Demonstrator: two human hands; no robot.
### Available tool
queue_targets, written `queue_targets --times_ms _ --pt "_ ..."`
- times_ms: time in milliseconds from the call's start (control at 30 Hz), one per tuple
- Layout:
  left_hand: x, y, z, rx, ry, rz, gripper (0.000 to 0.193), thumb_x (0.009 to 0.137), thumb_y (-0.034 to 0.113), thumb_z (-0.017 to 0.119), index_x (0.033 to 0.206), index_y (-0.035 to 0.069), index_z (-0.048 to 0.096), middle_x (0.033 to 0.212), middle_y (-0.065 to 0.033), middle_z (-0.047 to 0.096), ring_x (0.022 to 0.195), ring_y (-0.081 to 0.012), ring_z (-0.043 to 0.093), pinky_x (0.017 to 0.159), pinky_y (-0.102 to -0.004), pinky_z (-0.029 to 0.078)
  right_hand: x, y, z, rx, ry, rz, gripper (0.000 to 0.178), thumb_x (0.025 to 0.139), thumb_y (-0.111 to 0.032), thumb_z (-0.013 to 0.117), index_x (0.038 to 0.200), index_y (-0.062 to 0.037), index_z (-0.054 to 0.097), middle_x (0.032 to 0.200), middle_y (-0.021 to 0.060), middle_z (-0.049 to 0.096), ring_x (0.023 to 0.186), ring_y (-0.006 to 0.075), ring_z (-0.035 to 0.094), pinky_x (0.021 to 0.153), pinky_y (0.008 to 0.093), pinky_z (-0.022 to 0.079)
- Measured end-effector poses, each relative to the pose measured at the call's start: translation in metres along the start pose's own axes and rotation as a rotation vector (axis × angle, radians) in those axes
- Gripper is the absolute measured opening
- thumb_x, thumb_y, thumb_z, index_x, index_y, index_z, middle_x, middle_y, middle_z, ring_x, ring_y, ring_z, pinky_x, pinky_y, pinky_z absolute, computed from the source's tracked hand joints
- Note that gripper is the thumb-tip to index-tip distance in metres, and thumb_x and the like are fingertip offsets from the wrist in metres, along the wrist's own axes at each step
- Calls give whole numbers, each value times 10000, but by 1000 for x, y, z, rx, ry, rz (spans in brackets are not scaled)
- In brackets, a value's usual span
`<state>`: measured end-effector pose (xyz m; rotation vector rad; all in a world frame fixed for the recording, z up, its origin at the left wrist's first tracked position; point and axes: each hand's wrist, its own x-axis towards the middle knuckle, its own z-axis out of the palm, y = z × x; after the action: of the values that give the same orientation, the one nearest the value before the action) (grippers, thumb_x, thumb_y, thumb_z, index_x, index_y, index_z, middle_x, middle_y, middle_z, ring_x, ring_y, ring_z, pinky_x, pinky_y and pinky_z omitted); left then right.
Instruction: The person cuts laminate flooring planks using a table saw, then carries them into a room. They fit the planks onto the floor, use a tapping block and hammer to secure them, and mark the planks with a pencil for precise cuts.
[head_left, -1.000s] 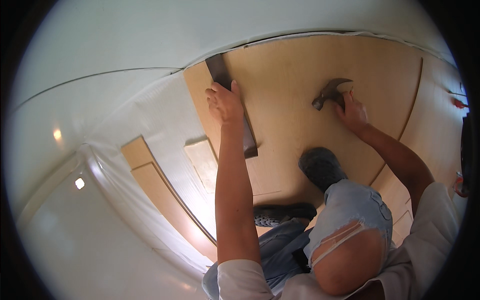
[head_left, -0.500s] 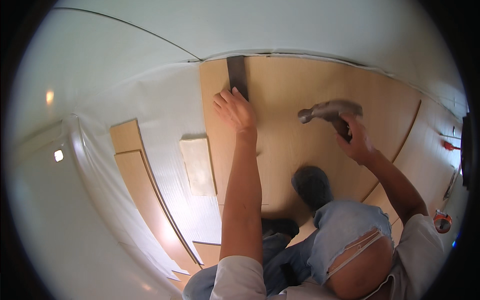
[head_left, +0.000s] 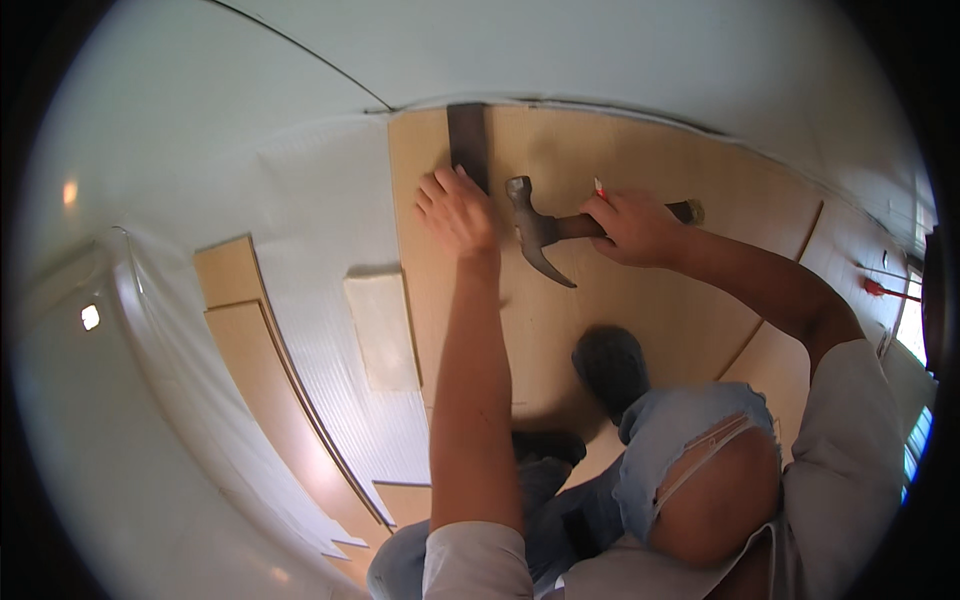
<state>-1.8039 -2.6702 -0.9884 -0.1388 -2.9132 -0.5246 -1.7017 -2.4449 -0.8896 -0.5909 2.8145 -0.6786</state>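
Observation:
A dark flat bar (head_left: 468, 140) lies on the light wood floorboards (head_left: 545, 330), its far end at the base of the wall. My left hand (head_left: 460, 212) is closed over the near end of this bar, thumb on top. In my right hand (head_left: 640, 228) is a claw hammer (head_left: 540, 228), gripped round the handle. The hammer's head is to the right of the bar, apart from it, with the claw pointing toward me. A small red and white tip (head_left: 600, 188), which I cannot make out, sticks up beside my right fingers.
Loose planks (head_left: 270, 360) lie at the left on white underlay sheeting (head_left: 330, 220). A pale rectangular block (head_left: 382, 330) rests beside the boards' left edge. The white wall (head_left: 600, 50) runs along the far side. My shoe (head_left: 610, 365) stands on the boards.
My right hand has swung left with the hammer, turning it so its head is nearer the bar. My left hand stays on the bar. The view has shifted slightly.

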Motion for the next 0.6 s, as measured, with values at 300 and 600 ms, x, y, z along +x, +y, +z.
queue_targets --times_ms 300,600 --pt "19 -26 4 -17 44 307 92 912 145 571 929 58 547 974 -150 567 910 -345 539 827 -469 408 -82 -113 72 161 -375 -156 225 912 -166 546 1050 6 587 853 184 647 764 354 683 611 447 543" --pt "23 -22 5 -91 17 228 348 965 201 527 1256 13 550 1070 -163 567 986 -375 530 882 -505 398 -72 -165 133 158 -314 -230 263 934 -180 526 1061 42 586 894 239 663 670 350 690 533 451 541"
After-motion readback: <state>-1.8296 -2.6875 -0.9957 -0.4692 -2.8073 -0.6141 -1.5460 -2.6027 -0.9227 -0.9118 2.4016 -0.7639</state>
